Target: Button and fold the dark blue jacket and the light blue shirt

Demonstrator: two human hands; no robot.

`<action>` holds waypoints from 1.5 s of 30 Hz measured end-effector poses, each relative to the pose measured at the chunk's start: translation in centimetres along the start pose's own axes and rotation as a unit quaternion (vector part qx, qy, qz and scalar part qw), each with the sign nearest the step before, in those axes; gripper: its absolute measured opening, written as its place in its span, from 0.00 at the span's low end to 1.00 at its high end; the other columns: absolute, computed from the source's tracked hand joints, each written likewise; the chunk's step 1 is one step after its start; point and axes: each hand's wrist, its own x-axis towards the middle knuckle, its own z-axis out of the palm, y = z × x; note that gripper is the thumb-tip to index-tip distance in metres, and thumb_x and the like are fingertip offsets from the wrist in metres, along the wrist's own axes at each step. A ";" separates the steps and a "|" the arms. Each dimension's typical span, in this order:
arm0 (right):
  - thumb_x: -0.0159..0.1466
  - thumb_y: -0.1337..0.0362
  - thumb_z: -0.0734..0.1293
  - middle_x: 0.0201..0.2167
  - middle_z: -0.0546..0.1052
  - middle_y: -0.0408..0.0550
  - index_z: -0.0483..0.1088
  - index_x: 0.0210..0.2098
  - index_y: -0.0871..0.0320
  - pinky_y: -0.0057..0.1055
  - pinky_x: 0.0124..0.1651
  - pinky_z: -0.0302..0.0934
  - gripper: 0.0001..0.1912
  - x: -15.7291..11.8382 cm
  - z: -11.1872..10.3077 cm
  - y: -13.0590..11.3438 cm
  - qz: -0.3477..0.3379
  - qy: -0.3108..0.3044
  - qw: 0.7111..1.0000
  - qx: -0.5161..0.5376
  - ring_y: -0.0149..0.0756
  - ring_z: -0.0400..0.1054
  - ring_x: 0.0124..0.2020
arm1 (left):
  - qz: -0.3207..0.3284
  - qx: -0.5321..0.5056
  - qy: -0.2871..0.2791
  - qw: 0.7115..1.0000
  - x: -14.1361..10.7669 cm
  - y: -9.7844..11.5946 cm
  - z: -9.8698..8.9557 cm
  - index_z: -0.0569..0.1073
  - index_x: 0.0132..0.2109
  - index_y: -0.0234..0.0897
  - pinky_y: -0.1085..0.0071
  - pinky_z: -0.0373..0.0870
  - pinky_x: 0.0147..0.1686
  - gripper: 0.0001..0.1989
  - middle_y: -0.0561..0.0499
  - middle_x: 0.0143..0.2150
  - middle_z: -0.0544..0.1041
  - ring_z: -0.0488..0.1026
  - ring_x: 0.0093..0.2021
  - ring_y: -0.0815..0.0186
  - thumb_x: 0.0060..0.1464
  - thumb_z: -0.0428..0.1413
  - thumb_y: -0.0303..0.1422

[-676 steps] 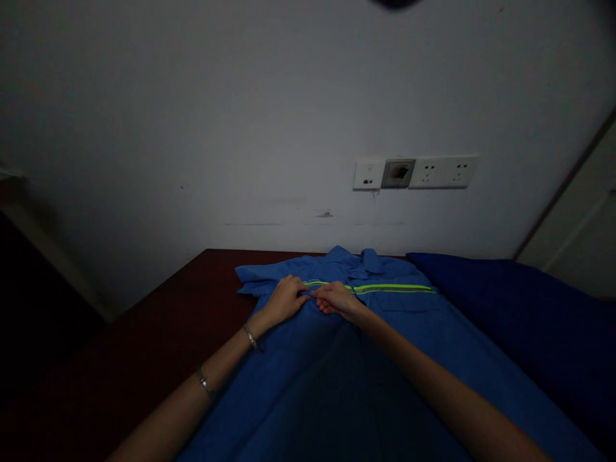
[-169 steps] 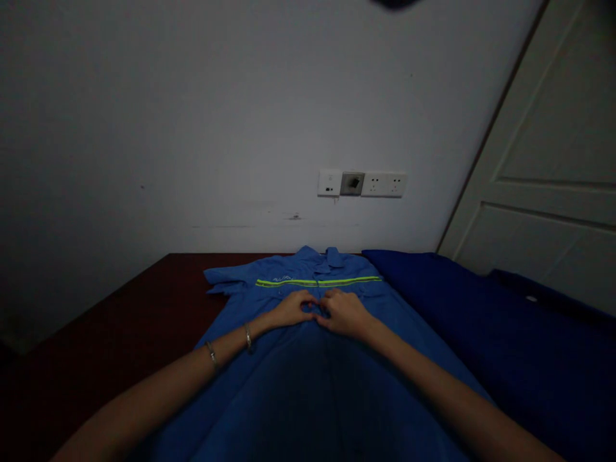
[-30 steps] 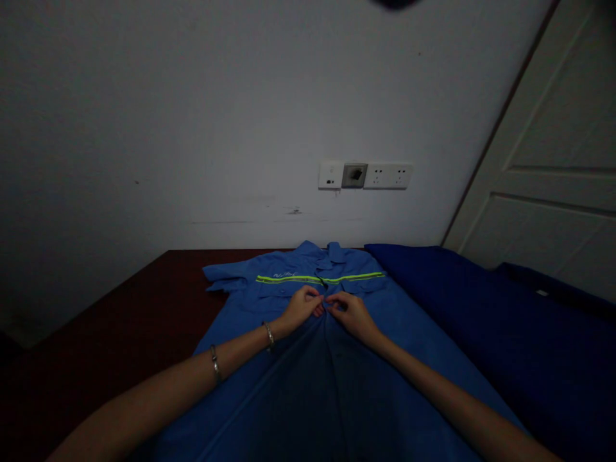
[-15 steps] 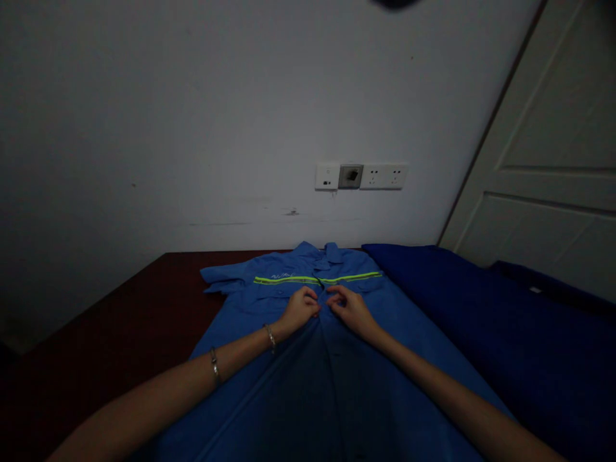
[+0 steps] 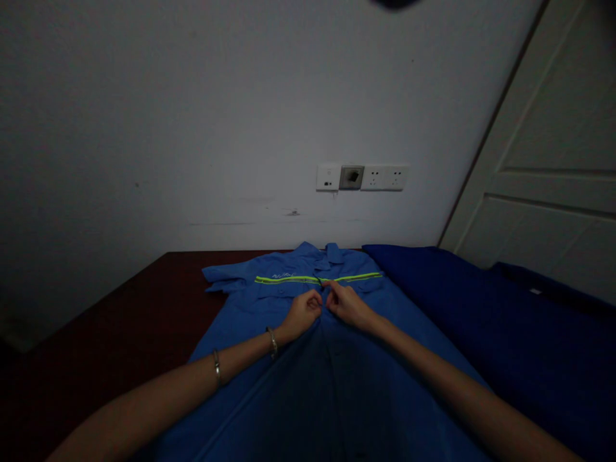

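Wall: a pale plaster wall (image 5: 192, 115) fills the upper view, with a white panelled door (image 5: 553, 179) at the right.
Table: a dark reddish-brown wooden table (image 5: 120, 327) stands against the wall.
Dark cloth: a navy blue fabric heap (image 5: 481, 314) lies just right of the shirt.
Shirt: a bright blue work shirt with a yellow-green reflective chest stripe (image 5: 269, 327) lies flat, front up, collar toward the wall.
Left hand: the left hand (image 5: 302, 313) is curled, fingertips pinching the shirt's front edge just below the stripe; two thin metal bracelets (image 5: 272, 341) circle the forearm.
Right hand: the right hand (image 5: 347, 305) pinches the opposite front edge, almost touching the left.
Sockets: a white wall socket strip (image 5: 362, 177) is mounted above the collar.
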 end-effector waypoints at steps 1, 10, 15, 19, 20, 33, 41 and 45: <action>0.53 0.75 0.59 0.26 0.74 0.45 0.60 0.51 0.63 0.25 0.32 0.58 0.25 -0.1 0.0 -0.1 -0.007 -0.001 1.000 -0.007 0.32 0.67 0.27 | 0.004 0.025 0.002 1.000 -0.1 0.1 0.0 0.68 0.31 0.33 0.78 0.56 0.25 0.09 0.57 0.23 0.64 0.61 0.24 0.74 0.40 0.49 0.20; 0.58 0.73 0.57 0.35 0.71 0.51 0.53 0.55 0.62 0.33 0.43 0.59 0.24 -1.5 0.1 -0.6 -0.042 0.023 0.997 -0.053 0.36 0.66 0.38 | 0.064 0.265 -0.017 0.962 0.5 0.6 -0.1 0.76 0.38 0.35 0.73 0.61 0.33 0.10 0.51 0.28 0.68 0.65 0.31 0.68 0.47 0.55 0.29; 0.60 0.73 0.57 0.38 0.69 0.53 0.55 0.53 0.61 0.36 0.46 0.60 0.21 -1.6 -0.1 -0.1 -0.082 0.033 0.993 -0.084 0.38 0.65 0.40 | 0.105 0.305 -0.029 0.946 1.5 0.4 -0.4 0.76 0.33 0.35 0.69 0.63 0.38 0.05 0.48 0.33 0.68 0.65 0.37 0.64 0.48 0.55 0.29; 0.61 0.71 0.56 0.36 0.68 0.53 0.59 0.48 0.61 0.36 0.43 0.61 0.15 -1.6 0.0 0.6 -0.121 0.055 0.983 -0.124 0.39 0.64 0.39 | 0.127 0.292 -0.025 0.948 1.9 0.3 -0.2 0.74 0.30 0.33 0.69 0.62 0.39 0.04 0.48 0.33 0.67 0.64 0.38 0.64 0.48 0.54 0.26; 0.61 0.71 0.55 0.36 0.68 0.53 0.60 0.47 0.61 0.36 0.42 0.61 0.14 -1.6 0.1 0.8 -0.128 0.059 0.981 -0.130 0.39 0.64 0.39 | 0.125 0.285 -0.019 0.950 1.9 0.2 0.0 0.73 0.30 0.33 0.69 0.62 0.39 0.04 0.48 0.33 0.67 0.64 0.38 0.64 0.48 0.54 0.25; 0.60 0.70 0.61 0.32 0.71 0.48 0.68 0.33 0.60 0.32 0.43 0.57 0.05 -0.2 -2.1 0.9 -0.096 0.030 0.991 -0.087 0.35 0.63 0.38 | 0.076 0.243 -0.008 0.967 2.0 -0.6 0.5 0.70 0.30 0.33 0.69 0.62 0.38 0.02 0.50 0.32 0.64 0.64 0.36 0.65 0.45 0.54 0.24; 0.59 0.71 0.61 0.34 0.70 0.50 0.69 0.33 0.61 0.30 0.43 0.56 0.05 0.1 -1.8 0.9 -0.104 -0.057 0.977 -0.176 0.36 0.62 0.39 | 0.073 0.237 -0.005 0.969 2.0 -0.9 0.5 0.69 0.28 0.33 0.70 0.62 0.36 0.04 0.51 0.30 0.63 0.63 0.34 0.67 0.43 0.54 0.22; 0.59 0.69 0.61 0.34 0.70 0.51 0.69 0.32 0.61 0.30 0.42 0.56 0.05 0.4 -1.9 0.8 -0.112 -0.074 0.967 -0.218 0.37 0.62 0.39 | 0.071 0.232 -0.001 0.970 2.0 -0.9 0.6 0.69 0.28 0.34 0.70 0.62 0.36 0.04 0.51 0.30 0.63 0.63 0.34 0.67 0.43 0.54 0.22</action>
